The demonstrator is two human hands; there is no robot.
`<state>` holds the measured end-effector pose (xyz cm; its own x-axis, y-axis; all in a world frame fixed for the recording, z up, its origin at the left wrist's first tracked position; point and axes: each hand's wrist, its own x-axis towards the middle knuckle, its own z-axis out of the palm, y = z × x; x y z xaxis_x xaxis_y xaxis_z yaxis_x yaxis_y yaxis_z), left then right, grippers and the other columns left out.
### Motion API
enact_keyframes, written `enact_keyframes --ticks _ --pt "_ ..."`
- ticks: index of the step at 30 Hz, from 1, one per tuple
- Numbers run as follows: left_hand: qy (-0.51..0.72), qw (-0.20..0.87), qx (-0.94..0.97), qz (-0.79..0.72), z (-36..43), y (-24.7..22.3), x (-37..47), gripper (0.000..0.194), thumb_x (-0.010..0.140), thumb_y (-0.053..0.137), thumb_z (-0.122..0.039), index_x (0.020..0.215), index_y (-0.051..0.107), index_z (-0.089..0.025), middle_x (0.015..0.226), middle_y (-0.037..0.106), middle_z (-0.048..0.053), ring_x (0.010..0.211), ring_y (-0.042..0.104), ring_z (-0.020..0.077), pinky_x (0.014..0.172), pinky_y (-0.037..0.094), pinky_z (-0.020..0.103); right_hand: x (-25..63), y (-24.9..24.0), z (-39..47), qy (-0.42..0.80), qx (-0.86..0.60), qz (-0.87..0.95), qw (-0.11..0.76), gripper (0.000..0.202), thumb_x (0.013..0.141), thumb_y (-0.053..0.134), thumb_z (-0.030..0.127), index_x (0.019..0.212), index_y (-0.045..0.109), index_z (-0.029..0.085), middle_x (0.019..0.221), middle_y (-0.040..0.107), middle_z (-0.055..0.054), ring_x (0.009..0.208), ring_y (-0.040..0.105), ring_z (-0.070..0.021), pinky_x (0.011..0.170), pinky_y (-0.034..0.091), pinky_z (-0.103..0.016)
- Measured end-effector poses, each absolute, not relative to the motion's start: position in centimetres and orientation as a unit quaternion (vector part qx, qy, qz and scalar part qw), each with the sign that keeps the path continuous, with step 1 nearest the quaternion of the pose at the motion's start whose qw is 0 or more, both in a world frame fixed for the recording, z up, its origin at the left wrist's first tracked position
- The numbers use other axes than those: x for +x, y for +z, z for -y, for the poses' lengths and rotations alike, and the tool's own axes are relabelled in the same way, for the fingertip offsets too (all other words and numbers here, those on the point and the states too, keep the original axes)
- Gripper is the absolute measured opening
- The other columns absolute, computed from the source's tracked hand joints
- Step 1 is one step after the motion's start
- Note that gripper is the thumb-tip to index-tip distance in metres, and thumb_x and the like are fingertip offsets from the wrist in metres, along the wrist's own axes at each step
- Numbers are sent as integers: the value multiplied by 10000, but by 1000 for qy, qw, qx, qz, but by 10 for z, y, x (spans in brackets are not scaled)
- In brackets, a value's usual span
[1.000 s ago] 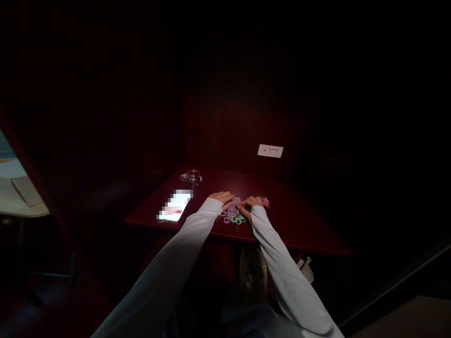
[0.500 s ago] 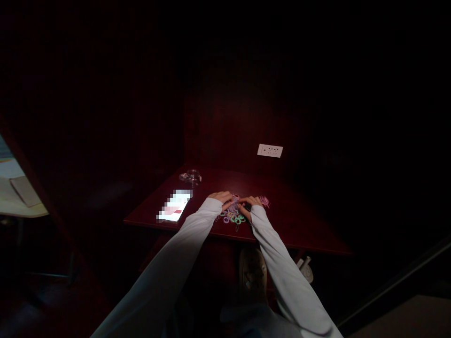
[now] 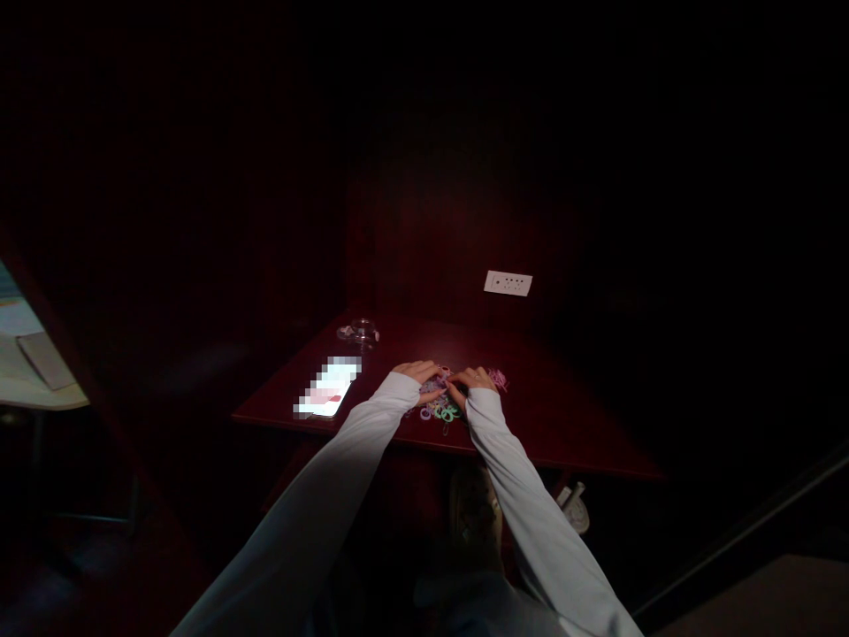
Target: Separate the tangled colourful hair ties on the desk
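A pile of small coloured rings point(image 3: 438, 402), purple, green and pink, lies on the dark red table point(image 3: 544, 416) near its front edge. Over the left side of the pile is my left hand point(image 3: 424, 379), its fingers curved and thumb below them. My right hand point(image 3: 470, 382) is at the pile's right side, with bent fingers meeting the thumb near my left fingertips. Whatever may be between the fingertips is too small to make out. Just beyond my right hand sits a bundle of pink rings point(image 3: 499, 380).
A lit phone point(image 3: 328, 389) lies left of my hands. Behind it stands a clear round container point(image 3: 363, 332). A white socket panel point(image 3: 508, 283) is on the back wall. Below the table are a shoe point(image 3: 474, 509) and a white object point(image 3: 576, 509).
My right hand has shifted slightly left, and its fingertips are closer to my left hand's. My left hand has barely moved.
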<state>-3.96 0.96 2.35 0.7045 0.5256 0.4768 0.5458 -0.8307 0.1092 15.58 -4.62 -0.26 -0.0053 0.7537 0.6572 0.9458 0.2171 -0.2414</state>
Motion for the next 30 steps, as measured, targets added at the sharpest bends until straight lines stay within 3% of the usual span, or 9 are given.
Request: enact_keyframes --ticks 9,21,30 --pt "-239 9 -933 269 -18 19 -39 320 1020 633 -382 1310 730 -286 1323 747 35 1220 681 208 1003 538 306 157 -2 45 -105 -562 724 387 331 1025 580 482 897 815 286 829 728 -59 868 582 -245 795 437 -347" --pt "-242 5 -926 288 -16 20 -38 293 1039 564 -325 1230 780 -272 1220 780 49 1149 707 201 977 550 301 157 5 47 -54 -562 716 411 365 981 605 562 866 806 279 785 704 -55 842 578 -243 802 466 -360" --pt "-243 -6 -920 307 -7 25 -40 281 1018 579 -362 1161 791 -246 1167 777 56 1076 711 209 932 543 307 153 13 60 -11 -518 737 433 323 996 575 493 904 770 253 855 708 -47 832 612 -217 861 482 -357"
